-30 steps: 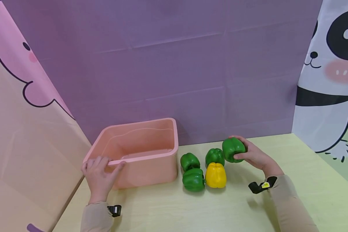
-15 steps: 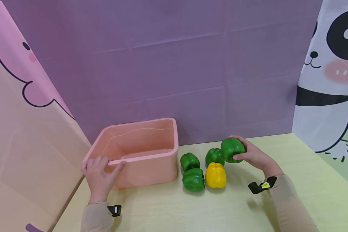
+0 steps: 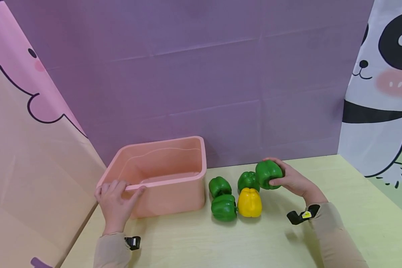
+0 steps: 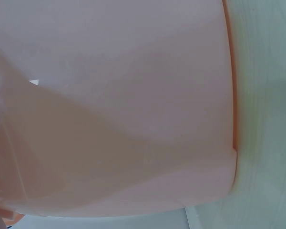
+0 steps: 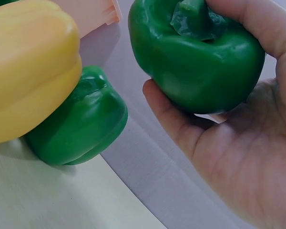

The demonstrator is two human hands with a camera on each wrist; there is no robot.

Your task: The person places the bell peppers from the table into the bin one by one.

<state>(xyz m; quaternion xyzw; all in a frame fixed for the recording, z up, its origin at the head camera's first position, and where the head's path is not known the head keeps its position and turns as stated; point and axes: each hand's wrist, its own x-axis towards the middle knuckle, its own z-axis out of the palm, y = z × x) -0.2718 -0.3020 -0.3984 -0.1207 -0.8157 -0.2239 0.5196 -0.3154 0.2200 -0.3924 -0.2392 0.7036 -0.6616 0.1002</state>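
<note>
My right hand (image 3: 293, 179) grips a green bell pepper (image 3: 268, 174), lifted a little above the table; the right wrist view shows that pepper (image 5: 195, 57) cupped between thumb and fingers (image 5: 248, 19). Just left of it lie a green pepper (image 3: 248, 180), a yellow pepper (image 3: 249, 202) and two more green ones (image 3: 219, 186) (image 3: 223, 207). My left hand (image 3: 115, 199) holds the front left rim of a pink plastic tub (image 3: 174, 178), thumb on the rim. The tub's pink wall (image 4: 114, 109) fills the left wrist view.
The pale wooden table (image 3: 241, 242) runs to a purple backdrop (image 3: 201, 74). A pink cartoon panel (image 3: 26, 149) stands on the left and a panda panel (image 3: 382, 93) on the right. In the right wrist view the yellow pepper (image 5: 28, 67) sits against a green one (image 5: 78, 124).
The green pepper in my right hand has shifted slightly left, toward the other peppers. My left hand stays on the tub rim.
</note>
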